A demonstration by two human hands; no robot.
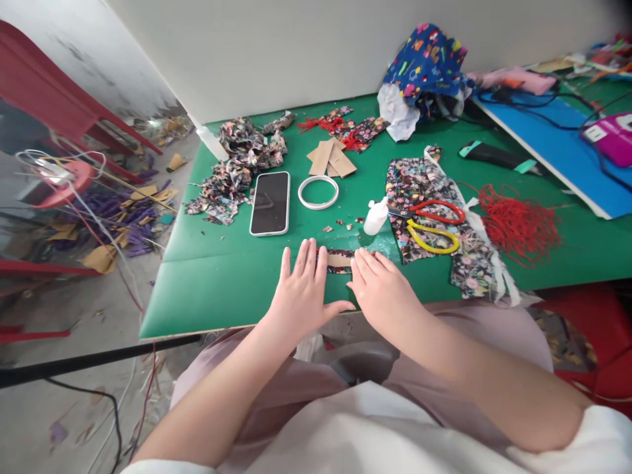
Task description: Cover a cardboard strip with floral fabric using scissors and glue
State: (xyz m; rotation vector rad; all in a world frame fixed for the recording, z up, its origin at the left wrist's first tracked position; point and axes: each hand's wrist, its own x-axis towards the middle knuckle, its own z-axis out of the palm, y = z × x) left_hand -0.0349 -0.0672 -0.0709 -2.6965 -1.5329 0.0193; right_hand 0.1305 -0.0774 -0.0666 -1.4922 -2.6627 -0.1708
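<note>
A strip of brown card (340,261) with dark floral fabric along its edges lies flat near the front of the table. My left hand (302,289) rests flat over its left end, fingers stretched forward and thumb out to the side. Over the right end lies my right hand (379,283), palm down with its fingers extended. Neither hand grips anything. Just beyond the strip stand a small white bottle (376,217) and a white ring (318,193). Scissors (434,224) with one red and one yellow handle lie on floral fabric (412,178) to the right.
On the green table (197,283) are a phone (270,204), card pieces (332,158), crumpled floral fabric (247,155) and red threads (516,224). Farther right are a black-and-green cutter (496,157) and a blue board (553,145) crossed by cables. A grey-white panel (276,52) stands behind.
</note>
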